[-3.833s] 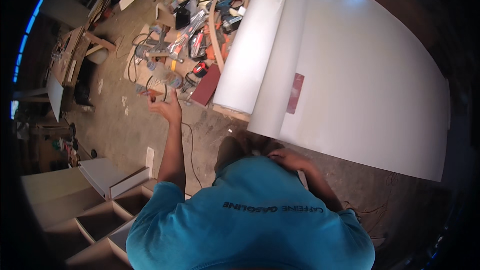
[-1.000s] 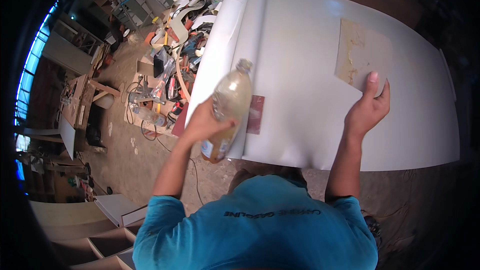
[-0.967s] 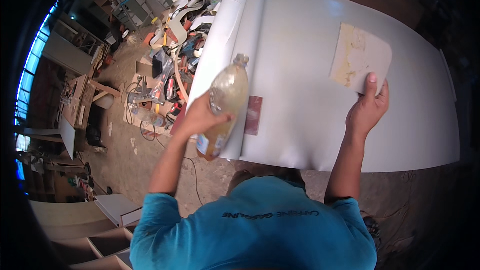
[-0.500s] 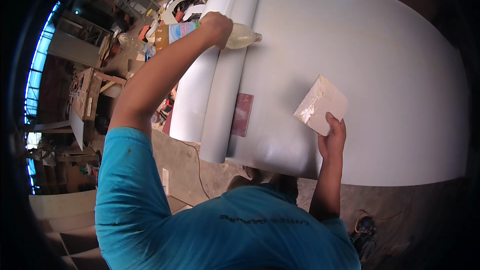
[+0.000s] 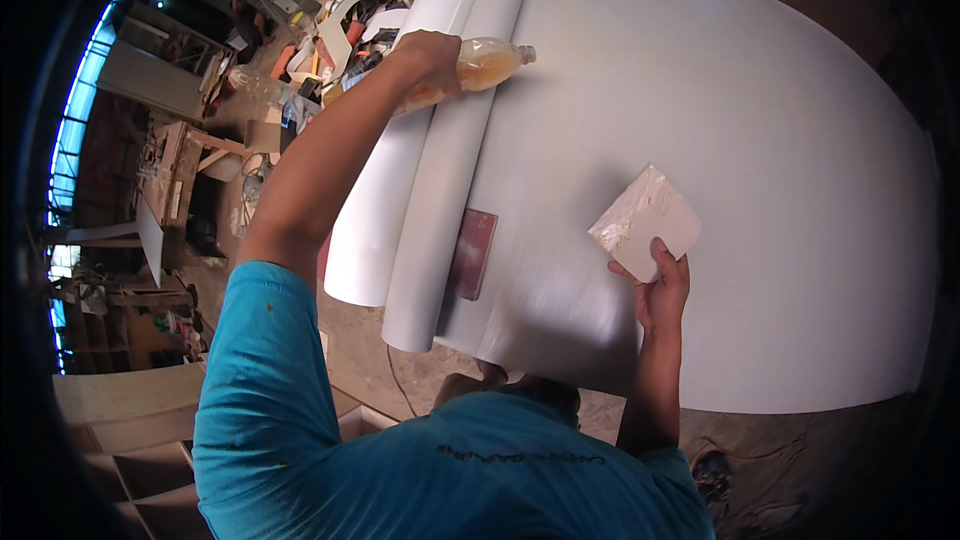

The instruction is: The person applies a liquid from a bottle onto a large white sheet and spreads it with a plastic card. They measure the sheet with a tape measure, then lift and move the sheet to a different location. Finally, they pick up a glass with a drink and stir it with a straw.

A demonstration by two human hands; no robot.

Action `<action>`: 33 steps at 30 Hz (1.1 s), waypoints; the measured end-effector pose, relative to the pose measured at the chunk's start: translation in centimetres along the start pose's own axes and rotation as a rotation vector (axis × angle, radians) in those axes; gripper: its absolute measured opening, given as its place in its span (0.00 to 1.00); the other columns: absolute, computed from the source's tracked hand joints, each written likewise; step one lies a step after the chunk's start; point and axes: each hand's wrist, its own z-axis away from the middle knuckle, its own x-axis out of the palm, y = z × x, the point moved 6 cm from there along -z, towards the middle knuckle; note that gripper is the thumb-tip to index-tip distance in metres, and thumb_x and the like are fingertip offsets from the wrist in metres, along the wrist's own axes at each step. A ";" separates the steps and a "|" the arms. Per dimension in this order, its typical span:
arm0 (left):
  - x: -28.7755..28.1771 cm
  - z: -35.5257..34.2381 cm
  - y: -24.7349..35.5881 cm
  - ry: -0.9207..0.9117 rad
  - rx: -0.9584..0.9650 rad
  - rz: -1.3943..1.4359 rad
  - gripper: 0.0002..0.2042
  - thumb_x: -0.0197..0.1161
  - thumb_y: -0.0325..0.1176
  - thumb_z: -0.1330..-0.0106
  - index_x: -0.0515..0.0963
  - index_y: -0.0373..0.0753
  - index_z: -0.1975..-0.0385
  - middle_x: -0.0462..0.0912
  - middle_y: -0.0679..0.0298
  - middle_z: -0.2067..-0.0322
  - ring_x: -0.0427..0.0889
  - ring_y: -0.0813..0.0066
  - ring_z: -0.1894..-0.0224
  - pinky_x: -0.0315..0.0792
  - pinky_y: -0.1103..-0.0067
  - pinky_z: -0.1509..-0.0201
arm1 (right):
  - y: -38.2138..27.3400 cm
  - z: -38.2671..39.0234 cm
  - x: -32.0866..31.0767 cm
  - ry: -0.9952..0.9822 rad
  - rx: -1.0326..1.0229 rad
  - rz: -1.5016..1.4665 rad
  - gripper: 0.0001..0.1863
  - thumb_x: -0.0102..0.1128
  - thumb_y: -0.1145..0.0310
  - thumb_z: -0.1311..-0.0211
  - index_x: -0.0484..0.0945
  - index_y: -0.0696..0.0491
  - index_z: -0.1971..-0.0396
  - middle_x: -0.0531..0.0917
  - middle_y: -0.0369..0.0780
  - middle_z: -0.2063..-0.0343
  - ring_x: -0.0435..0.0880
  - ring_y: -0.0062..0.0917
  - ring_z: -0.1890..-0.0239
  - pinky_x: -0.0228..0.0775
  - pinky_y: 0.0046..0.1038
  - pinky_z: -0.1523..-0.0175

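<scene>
My left hand (image 5: 430,58) is wrapped round a clear plastic bottle (image 5: 488,64) of amber liquid. It lies nearly level above the rolled part of the sheet, its neck pointing right and liquid in its front half. I cannot make out any stream leaving it. In my right hand (image 5: 664,292) is a flat, pale, roughly square piece (image 5: 658,220), thumb on top, its upper left edge smeared with something shiny. Beneath both hands spreads a large light-grey sheet (image 5: 790,180). Beside the roll lies a maroon rectangular block (image 5: 473,255).
Two long rolled parts, a grey roll (image 5: 452,175) and a white roll (image 5: 365,230), run along the sheet's left side. Offcuts and clutter (image 5: 345,30) cover the floor beyond them. A wooden workbench (image 5: 175,180) stands at far left, and a cable (image 5: 400,380) trails over the floor.
The bottle has tipped, and amber liquid has run from its base end toward the neck. My right hand still holds the pale square piece, nearly in place. The view has shifted slightly.
</scene>
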 end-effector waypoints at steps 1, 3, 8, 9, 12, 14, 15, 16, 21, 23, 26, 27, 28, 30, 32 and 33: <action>-0.1 0.1 0.1 -0.016 0.000 0.032 0.33 0.74 0.45 0.56 0.78 0.35 0.49 0.87 0.54 0.58 0.86 0.59 0.55 0.79 0.69 0.51 | -0.3 -0.6 0.4 0.005 -0.027 0.015 0.30 0.56 0.67 0.34 0.61 0.63 0.36 0.76 0.50 0.46 0.83 0.39 0.48 0.87 0.42 0.57; -0.2 0.2 0.1 -0.051 -0.003 0.095 0.36 0.73 0.45 0.56 0.75 0.33 0.45 0.84 0.50 0.53 0.84 0.56 0.50 0.77 0.68 0.46 | -1.1 -2.3 1.2 -0.015 -0.077 0.091 0.29 0.56 0.67 0.34 0.62 0.63 0.37 0.76 0.48 0.45 0.82 0.39 0.47 0.86 0.43 0.55; 1.3 -0.6 -1.0 -0.075 0.008 0.212 0.38 0.73 0.45 0.55 0.73 0.31 0.43 0.83 0.47 0.51 0.82 0.54 0.47 0.74 0.67 0.42 | -2.7 -6.9 4.4 -0.103 -0.139 0.284 0.27 0.57 0.66 0.33 0.65 0.61 0.38 0.77 0.44 0.45 0.81 0.36 0.46 0.84 0.42 0.51; 1.4 -0.5 -1.0 -0.087 0.005 0.220 0.38 0.73 0.45 0.55 0.73 0.30 0.42 0.83 0.47 0.50 0.82 0.54 0.47 0.74 0.67 0.41 | -2.9 -7.7 5.2 -0.111 -0.152 0.317 0.27 0.57 0.65 0.33 0.65 0.61 0.38 0.77 0.44 0.45 0.81 0.35 0.46 0.84 0.42 0.50; 1.9 -0.8 -1.2 -0.111 -0.003 0.193 0.38 0.73 0.45 0.54 0.73 0.31 0.42 0.83 0.48 0.51 0.82 0.54 0.47 0.74 0.68 0.42 | -2.9 -10.1 6.5 -0.147 -0.158 0.395 0.25 0.56 0.61 0.30 0.68 0.61 0.39 0.78 0.42 0.47 0.81 0.31 0.47 0.82 0.36 0.48; 1.8 -0.9 -1.2 -0.112 0.001 0.183 0.37 0.73 0.45 0.54 0.74 0.32 0.42 0.83 0.49 0.51 0.82 0.55 0.47 0.75 0.68 0.42 | -2.8 -11.3 7.2 -0.172 -0.149 0.457 0.25 0.55 0.58 0.28 0.70 0.61 0.40 0.79 0.42 0.47 0.80 0.29 0.48 0.80 0.33 0.45; 2.0 -1.0 -1.3 -0.117 0.002 0.177 0.37 0.72 0.45 0.55 0.74 0.32 0.42 0.83 0.49 0.51 0.82 0.55 0.47 0.75 0.68 0.43 | -2.6 -11.9 7.4 -0.184 -0.138 0.495 0.26 0.55 0.57 0.28 0.71 0.61 0.40 0.79 0.42 0.47 0.80 0.29 0.48 0.79 0.32 0.44; 2.1 -1.1 -1.4 -0.117 -0.002 0.174 0.37 0.72 0.44 0.55 0.74 0.33 0.43 0.84 0.50 0.51 0.83 0.55 0.48 0.75 0.68 0.43 | -2.3 -12.4 7.7 -0.195 -0.128 0.534 0.26 0.54 0.56 0.27 0.71 0.61 0.40 0.79 0.42 0.48 0.80 0.28 0.48 0.77 0.32 0.43; 2.6 -1.6 -1.5 -0.117 -0.014 0.155 0.35 0.73 0.44 0.56 0.76 0.34 0.45 0.84 0.50 0.54 0.83 0.56 0.49 0.76 0.67 0.46 | -1.4 -14.7 8.0 -0.199 -0.150 0.632 0.27 0.53 0.55 0.26 0.70 0.63 0.40 0.79 0.43 0.48 0.80 0.27 0.49 0.78 0.32 0.43; 2.3 -1.7 -1.3 -0.110 -0.003 0.142 0.34 0.73 0.44 0.56 0.76 0.34 0.46 0.85 0.51 0.54 0.84 0.56 0.50 0.76 0.67 0.46 | -1.1 -15.3 7.9 -0.189 -0.148 0.652 0.28 0.53 0.54 0.26 0.70 0.63 0.40 0.80 0.43 0.48 0.81 0.28 0.51 0.75 0.32 0.43; 2.8 -1.9 -1.4 -0.115 0.004 0.128 0.35 0.73 0.44 0.57 0.77 0.34 0.47 0.85 0.51 0.55 0.84 0.56 0.51 0.76 0.67 0.47 | -0.6 -15.9 7.8 -0.173 -0.133 0.663 0.30 0.52 0.51 0.26 0.71 0.62 0.40 0.81 0.42 0.48 0.83 0.28 0.54 0.71 0.30 0.42; 2.8 -2.0 -1.5 -0.116 0.007 0.123 0.35 0.73 0.44 0.57 0.77 0.34 0.47 0.85 0.51 0.55 0.84 0.56 0.51 0.76 0.67 0.47 | -0.5 -16.0 7.8 -0.170 -0.128 0.653 0.29 0.52 0.51 0.26 0.71 0.62 0.40 0.81 0.42 0.49 0.83 0.28 0.54 0.71 0.30 0.42; 2.7 -2.0 -1.4 -0.113 0.009 0.125 0.35 0.73 0.44 0.57 0.77 0.34 0.47 0.85 0.51 0.55 0.84 0.56 0.51 0.77 0.68 0.47 | -0.4 -16.1 7.7 -0.166 -0.123 0.644 0.29 0.52 0.51 0.26 0.71 0.62 0.40 0.81 0.42 0.49 0.83 0.28 0.54 0.72 0.30 0.42; 2.7 -2.0 -1.3 -0.106 0.014 0.130 0.35 0.73 0.44 0.58 0.77 0.34 0.47 0.85 0.51 0.55 0.84 0.56 0.51 0.77 0.68 0.47 | -0.2 -16.4 7.7 -0.189 -0.124 0.610 0.28 0.53 0.53 0.27 0.71 0.63 0.40 0.80 0.42 0.48 0.80 0.27 0.50 0.76 0.31 0.42; 3.0 -2.2 -1.7 -0.108 -0.002 0.155 0.35 0.73 0.45 0.58 0.77 0.34 0.47 0.85 0.51 0.55 0.84 0.56 0.51 0.76 0.68 0.47 | -0.2 -16.4 7.8 -0.201 -0.122 0.590 0.28 0.54 0.55 0.27 0.71 0.63 0.40 0.79 0.42 0.48 0.79 0.26 0.47 0.78 0.31 0.42; 3.1 -2.2 -1.9 -0.107 -0.009 0.166 0.35 0.73 0.45 0.58 0.77 0.34 0.47 0.85 0.51 0.55 0.84 0.56 0.51 0.76 0.68 0.47 | -0.3 -16.4 7.9 -0.200 -0.121 0.587 0.27 0.54 0.55 0.27 0.71 0.63 0.40 0.79 0.42 0.48 0.79 0.26 0.47 0.78 0.31 0.42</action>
